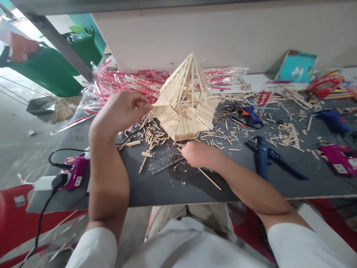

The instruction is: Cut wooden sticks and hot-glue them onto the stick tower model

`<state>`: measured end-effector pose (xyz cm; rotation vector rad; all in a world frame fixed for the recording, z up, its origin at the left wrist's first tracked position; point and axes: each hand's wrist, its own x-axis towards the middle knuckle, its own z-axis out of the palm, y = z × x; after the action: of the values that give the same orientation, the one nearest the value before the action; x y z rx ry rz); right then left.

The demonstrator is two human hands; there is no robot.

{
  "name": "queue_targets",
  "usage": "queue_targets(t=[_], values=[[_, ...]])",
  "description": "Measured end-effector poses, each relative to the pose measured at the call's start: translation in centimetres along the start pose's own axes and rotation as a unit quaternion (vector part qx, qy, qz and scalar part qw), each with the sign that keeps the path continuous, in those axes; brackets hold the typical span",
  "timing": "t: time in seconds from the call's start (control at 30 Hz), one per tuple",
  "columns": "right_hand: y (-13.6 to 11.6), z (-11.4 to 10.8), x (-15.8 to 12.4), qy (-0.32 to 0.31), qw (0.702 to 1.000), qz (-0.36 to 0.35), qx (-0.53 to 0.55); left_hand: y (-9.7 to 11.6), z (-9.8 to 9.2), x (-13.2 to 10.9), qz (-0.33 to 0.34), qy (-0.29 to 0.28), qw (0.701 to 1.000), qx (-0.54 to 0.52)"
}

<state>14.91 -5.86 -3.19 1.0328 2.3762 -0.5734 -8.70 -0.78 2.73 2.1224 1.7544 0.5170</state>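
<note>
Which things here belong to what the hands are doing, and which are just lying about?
With the hands: stick model, touched by the left hand; right hand, beside a clear ruler and a long stick.

Lying about: blue glue gun, blue pliers, pink plug-in box, wrapped stick packets, green bin.

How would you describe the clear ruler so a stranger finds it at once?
On the dark workbench, find the pyramid-shaped model of wooden sticks at the centre. Just in front of it, beside the right hand, lies a transparent ruler. Unlike the scattered sticks, it is see-through.
</note>
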Motion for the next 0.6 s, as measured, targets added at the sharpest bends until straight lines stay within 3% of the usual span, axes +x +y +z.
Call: queue_targets(t=[0.17, 0.23, 0.3, 0.43, 0.5, 0.6], values=[[-0.6, -0.7, -0.6, -0.044, 0.999, -0.017, -0.022, 0.3, -0.1, -0.3, 0.000, 0.000, 1.000, -0.005], [-0.5, -1.2, -1.6, -0.041, 0.997, -0.054, -0.020, 0.4, -0.3, -0.6, -0.006, -0.001, 1.000, -0.005], [-0.1, -1.9, -3.1, -0.011, 0.993, -0.116, -0.002, 0.6, -0.9, -1.1, 0.004, -0.038, 0.999, 0.002], [1.5, -3.7, -6.0, 0.134, 0.968, -0.174, 0.117, 2.3, -2.1, -2.5, 0.092, -0.174, 0.980, 0.001], [2.3, -4.4, -6.9, 0.239, 0.946, -0.141, 0.170, 3.7, -2.0, -3.2, 0.134, -0.224, 0.965, -0.019], [3.2, -4.9, -7.3, 0.377, 0.897, -0.054, 0.224, 5.8, -0.4, -3.5, 0.190, -0.220, 0.956, -0.037]])
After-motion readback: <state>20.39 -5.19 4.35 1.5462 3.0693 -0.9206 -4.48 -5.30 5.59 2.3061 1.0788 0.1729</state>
